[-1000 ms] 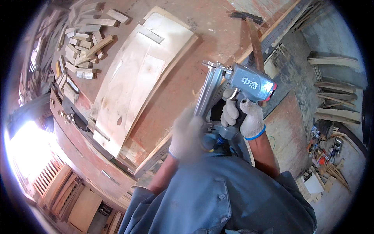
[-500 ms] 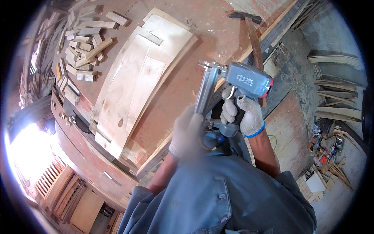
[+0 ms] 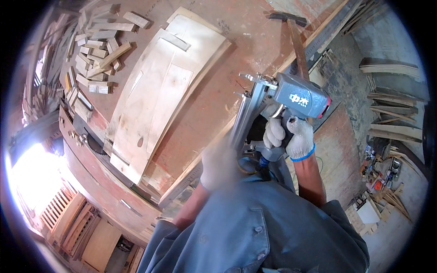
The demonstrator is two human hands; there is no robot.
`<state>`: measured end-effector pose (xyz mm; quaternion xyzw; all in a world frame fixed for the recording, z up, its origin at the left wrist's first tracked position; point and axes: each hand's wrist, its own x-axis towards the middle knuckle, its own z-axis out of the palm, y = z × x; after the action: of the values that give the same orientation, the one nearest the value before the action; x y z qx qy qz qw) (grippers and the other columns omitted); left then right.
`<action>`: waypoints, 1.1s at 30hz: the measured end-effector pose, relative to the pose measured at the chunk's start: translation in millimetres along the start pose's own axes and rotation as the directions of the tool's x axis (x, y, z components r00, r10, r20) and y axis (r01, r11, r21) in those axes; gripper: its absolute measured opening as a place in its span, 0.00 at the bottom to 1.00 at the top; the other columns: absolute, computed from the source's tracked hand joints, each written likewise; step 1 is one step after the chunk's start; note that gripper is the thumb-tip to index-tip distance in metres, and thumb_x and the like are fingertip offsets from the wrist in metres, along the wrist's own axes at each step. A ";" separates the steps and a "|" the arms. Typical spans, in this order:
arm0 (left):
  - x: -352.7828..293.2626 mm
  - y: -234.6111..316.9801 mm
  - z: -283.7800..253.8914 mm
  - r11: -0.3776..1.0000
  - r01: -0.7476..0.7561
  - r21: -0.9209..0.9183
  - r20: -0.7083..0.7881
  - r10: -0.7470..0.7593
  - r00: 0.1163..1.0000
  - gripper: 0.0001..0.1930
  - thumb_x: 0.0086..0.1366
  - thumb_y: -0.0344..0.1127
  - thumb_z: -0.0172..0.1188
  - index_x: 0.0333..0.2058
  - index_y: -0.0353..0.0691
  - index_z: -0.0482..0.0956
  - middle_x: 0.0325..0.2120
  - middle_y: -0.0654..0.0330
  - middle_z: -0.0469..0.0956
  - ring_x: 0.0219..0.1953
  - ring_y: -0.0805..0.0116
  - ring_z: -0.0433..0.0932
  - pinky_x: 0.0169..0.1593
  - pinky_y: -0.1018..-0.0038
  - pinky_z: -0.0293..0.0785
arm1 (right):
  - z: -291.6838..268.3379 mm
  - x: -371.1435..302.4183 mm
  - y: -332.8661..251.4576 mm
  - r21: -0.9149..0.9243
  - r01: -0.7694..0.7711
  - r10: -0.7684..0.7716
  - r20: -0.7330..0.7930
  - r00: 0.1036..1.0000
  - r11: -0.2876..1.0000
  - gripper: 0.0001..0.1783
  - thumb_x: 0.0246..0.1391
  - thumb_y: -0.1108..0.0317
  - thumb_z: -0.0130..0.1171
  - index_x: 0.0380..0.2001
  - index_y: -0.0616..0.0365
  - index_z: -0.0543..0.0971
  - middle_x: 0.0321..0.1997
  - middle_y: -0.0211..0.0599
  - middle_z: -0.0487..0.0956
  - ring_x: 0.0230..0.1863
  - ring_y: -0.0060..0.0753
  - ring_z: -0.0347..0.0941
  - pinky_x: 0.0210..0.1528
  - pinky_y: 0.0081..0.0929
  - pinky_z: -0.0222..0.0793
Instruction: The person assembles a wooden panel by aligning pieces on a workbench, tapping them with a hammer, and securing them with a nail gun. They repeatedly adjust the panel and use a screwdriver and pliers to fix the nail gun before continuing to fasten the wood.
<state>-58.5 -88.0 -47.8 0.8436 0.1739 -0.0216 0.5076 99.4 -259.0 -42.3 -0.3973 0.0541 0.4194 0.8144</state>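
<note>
My right hand [image 3: 291, 136], in a knitted work glove with a blue cuff, is closed round the handle of a grey nail gun [image 3: 298, 96]. The gun is held in the air in front of my body, over the bench edge. Its long metal magazine [image 3: 249, 111] slants down toward my left hand [image 3: 218, 164]. That gloved hand is at the magazine's lower end and smeared by motion, so its fingers cannot be made out. An air hose fitting [image 3: 263, 162] sits under the handle.
A pale curved plywood panel [image 3: 157, 98] lies on the reddish bench [image 3: 214, 91]. Small wood blocks [image 3: 102, 53] are heaped at the far left, near a circular saw blade [image 3: 94, 148]. A hammer [image 3: 297, 43] rests across the bench's right edge. Boards [image 3: 393, 111] lean at the right.
The nail gun and my right hand have shifted slightly right. Part of the magazine now stands slid back from the gun's nose. My left hand stays blurred near the magazine's lower end.
</note>
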 end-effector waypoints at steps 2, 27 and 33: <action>-2.5 -1.0 -0.8 0.991 0.047 -0.122 -0.007 -0.048 0.999 0.21 0.59 0.33 0.61 0.51 0.32 0.80 0.38 0.47 0.81 0.39 0.46 0.82 0.41 0.54 0.77 | -8.1 -2.3 -0.5 0.007 -0.020 0.019 0.055 0.998 1.000 0.36 0.55 0.48 0.67 0.56 0.67 0.75 0.19 0.29 0.68 0.17 0.31 0.64 0.23 0.37 0.64; 65.0 69.7 -23.0 0.545 0.411 -0.731 0.303 -0.281 0.911 0.22 0.61 0.31 0.72 0.52 0.33 0.78 0.34 0.65 0.79 0.36 0.77 0.76 0.43 0.75 0.75 | -85.2 18.3 20.8 0.174 0.010 -0.023 0.073 0.997 0.985 0.33 0.57 0.60 0.66 0.64 0.60 0.71 0.61 0.40 0.78 0.62 0.44 0.74 0.67 0.47 0.67; 68.6 53.3 -26.9 0.839 0.294 -0.457 0.148 -0.254 0.956 0.23 0.58 0.33 0.73 0.51 0.33 0.79 0.32 0.60 0.81 0.35 0.74 0.78 0.42 0.73 0.77 | -48.6 34.8 15.3 -0.175 -0.030 0.011 -0.107 0.994 0.984 0.34 0.55 0.75 0.62 0.67 0.60 0.70 0.63 0.39 0.76 0.63 0.40 0.73 0.65 0.41 0.70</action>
<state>19.0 -68.7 -4.1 0.6583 0.2718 -0.0851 0.6968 122.6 -265.3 -99.1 -0.4887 0.0636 0.4094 0.7678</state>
